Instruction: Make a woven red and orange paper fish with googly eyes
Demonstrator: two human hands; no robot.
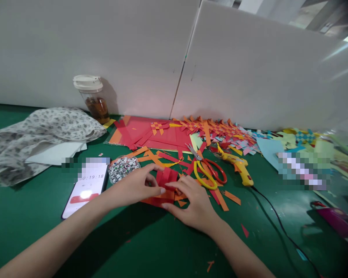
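Note:
Both my hands rest on a small red and orange woven paper piece (pixel 165 181) lying on the green table (pixel 150 247). My left hand (pixel 135 187) comes in from the left, its fingers curled and pinching the red strips at the piece's middle. My right hand (pixel 191 202) lies on the right side of the piece, fingers pressing its orange strips down. Loose orange and red strips (pixel 226 197) lie around the piece.
A phone (pixel 87 189) showing a timer and a round tub of googly eyes (pixel 122 168) sit left of my hands. Yellow and red scissors (pixel 207 172), a yellow glue gun (pixel 240 168) with its cable, red paper sheets (pixel 150 133), finished woven pieces (pixel 217 129), a lidded jar (pixel 92 96), patterned cloth (pixel 40 133).

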